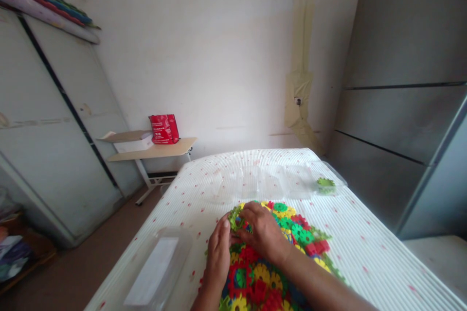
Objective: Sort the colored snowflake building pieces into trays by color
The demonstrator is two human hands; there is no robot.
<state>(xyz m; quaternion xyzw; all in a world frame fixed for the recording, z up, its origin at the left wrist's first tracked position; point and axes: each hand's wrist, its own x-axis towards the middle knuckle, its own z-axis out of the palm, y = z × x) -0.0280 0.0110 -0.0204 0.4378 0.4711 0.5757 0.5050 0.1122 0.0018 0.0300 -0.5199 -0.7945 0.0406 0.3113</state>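
Note:
A heap of coloured plastic gear-shaped pieces (292, 233), red, yellow, green and blue, lies on a white table (365, 252) with small red dots. My right hand (263, 231) rests on the heap's far left edge, fingers curled round a green piece (235, 218). My left hand (218, 252) lies beside it at the heap's left side, fingers together and stretched, its fingertips touching the same green piece. A few green pieces (326, 184) sit apart in a clear tray at the table's far right.
Several clear plastic trays (255, 182) stand along the table's far side; a clear lidded box (156, 267) sits at the near left. Beyond are a small side table (153, 151) with a red bag (164, 129), a grey cabinet left and a grey fridge right.

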